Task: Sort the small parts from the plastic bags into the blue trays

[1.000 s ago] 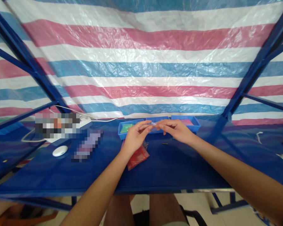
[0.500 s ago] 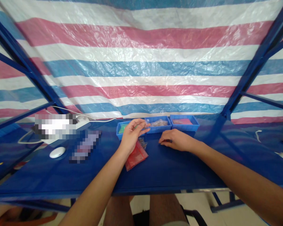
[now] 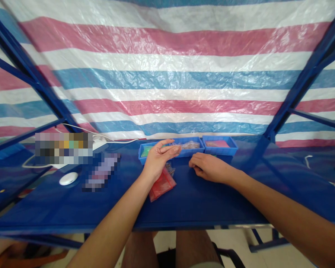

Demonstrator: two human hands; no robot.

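Though blue, bin (image 3: 185, 153) with clear plastic (image 3: 191, 144)

A gap separates left hand (image 3: 159, 157) and right hand (image 3: 208, 166); trays (image 3: 223, 151) block beyond.

We see blue on the left tray (image 3: 143, 160), the middle tray (image 3: 194, 152) and the right tray (image 3: 226, 151), with green contents (image 3: 146, 150) in the first and pink contents (image 3: 221, 143) in the last. Our bag (image 3: 162, 186) is translucent red, our table (image 3: 212, 208) deep blue, like the frame (image 3: 283, 112). Facing us, the tarp (image 3: 184, 80) carries horizontal red, white and blue stripes.
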